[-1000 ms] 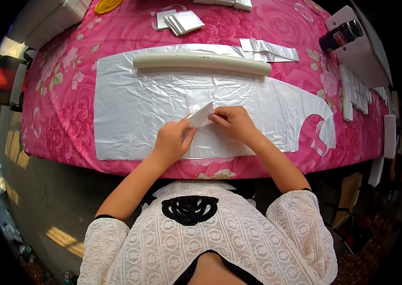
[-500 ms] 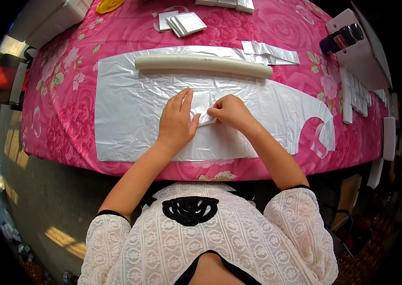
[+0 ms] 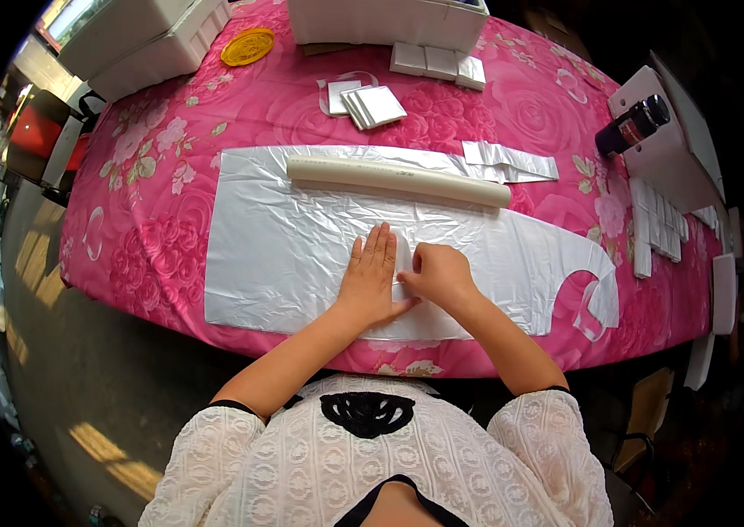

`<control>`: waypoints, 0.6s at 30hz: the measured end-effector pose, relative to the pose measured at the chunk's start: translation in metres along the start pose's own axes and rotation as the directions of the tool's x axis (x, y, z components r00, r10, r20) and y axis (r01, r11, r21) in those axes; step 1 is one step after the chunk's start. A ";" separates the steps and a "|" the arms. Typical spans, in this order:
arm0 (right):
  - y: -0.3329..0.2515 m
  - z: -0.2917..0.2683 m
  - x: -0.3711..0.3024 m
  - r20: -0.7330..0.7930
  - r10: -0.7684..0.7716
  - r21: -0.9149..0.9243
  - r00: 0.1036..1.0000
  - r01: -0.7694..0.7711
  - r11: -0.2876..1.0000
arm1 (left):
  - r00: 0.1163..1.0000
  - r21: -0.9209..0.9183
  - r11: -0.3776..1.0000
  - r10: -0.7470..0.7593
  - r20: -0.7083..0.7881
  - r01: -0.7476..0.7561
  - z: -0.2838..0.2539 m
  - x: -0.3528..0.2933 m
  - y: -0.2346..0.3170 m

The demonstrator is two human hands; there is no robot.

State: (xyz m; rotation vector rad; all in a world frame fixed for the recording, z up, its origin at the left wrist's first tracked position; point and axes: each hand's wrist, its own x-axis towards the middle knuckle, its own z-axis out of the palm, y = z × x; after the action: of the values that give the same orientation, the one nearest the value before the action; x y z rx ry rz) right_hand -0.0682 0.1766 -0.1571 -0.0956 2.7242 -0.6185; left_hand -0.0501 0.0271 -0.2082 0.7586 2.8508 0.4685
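Floor [image 3: 82, 378] flanks pink tablecloth [image 3: 144, 272]; flat left hand [image 3: 372, 281] overlies silvery sheet [image 3: 271, 241], right hand [image 3: 442, 274] curls, grip unclear.

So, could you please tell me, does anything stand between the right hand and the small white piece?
Nothing visible does: the right hand is at the right edge of the small white piece. The left hand, laid flat, seems to cover its left part. The pale tube lies beyond both hands.
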 end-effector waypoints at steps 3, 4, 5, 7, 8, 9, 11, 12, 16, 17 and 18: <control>0.011 -0.008 0.000 0.022 0.015 -0.182 1.000 -0.011 0.983 | 0.990 -0.028 0.999 0.042 -0.132 -0.046 0.005 -0.005 -0.004; 0.009 -0.009 -0.001 -0.071 -0.062 -0.201 0.996 0.046 0.978 | 0.985 -0.120 0.992 0.023 -0.173 -0.044 0.005 -0.012 -0.007; 0.006 -0.006 -0.002 -0.155 -0.136 -0.222 0.978 0.100 0.970 | 0.979 -0.214 0.976 0.000 -0.205 -0.045 0.001 -0.021 -0.008; -0.004 -0.002 0.004 -0.251 -0.322 -0.249 0.913 0.260 0.933 | 0.926 -0.376 0.915 -0.007 -0.377 -0.147 -0.010 -0.045 -0.012; -0.008 0.004 0.011 -0.245 -0.453 -0.238 0.857 0.400 0.885 | 0.969 -0.557 0.825 -0.048 -0.241 -0.098 -0.022 -0.060 -0.016; -0.008 0.013 0.019 -0.243 -0.547 -0.267 0.801 0.487 0.832 | 0.994 -0.708 0.705 -0.058 -0.092 -0.024 -0.030 -0.072 -0.021; -0.012 0.033 0.029 -0.229 -0.618 -0.271 0.752 0.560 0.783 | 0.966 -0.937 0.241 -0.122 0.229 0.253 -0.019 -0.105 -0.033; -0.013 0.044 0.029 -0.226 -0.599 -0.248 0.768 0.549 0.798 | 0.897 -0.882 0.170 -0.142 0.419 0.439 -0.027 -0.117 -0.035; -0.042 0.076 0.005 -0.129 -0.544 -0.076 0.829 0.539 0.839 | 0.621 -0.638 -0.002 -0.230 0.749 0.770 -0.025 -0.171 -0.043; -0.055 0.084 -0.007 -0.108 -0.552 -0.007 0.827 0.554 0.832 | 0.625 -0.667 -0.121 -0.261 0.736 0.735 -0.018 -0.182 -0.043; -0.068 0.093 -0.020 -0.087 -0.561 0.066 0.823 0.566 0.821 | 0.623 -0.687 -0.237 -0.294 0.724 0.687 -0.011 -0.192 -0.043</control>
State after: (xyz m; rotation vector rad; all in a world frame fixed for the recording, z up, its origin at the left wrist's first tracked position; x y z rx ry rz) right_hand -0.0181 0.0805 -0.2006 -0.9058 2.7112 -0.9093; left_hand 0.0928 -0.1080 -0.1991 -0.6668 1.3996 1.6665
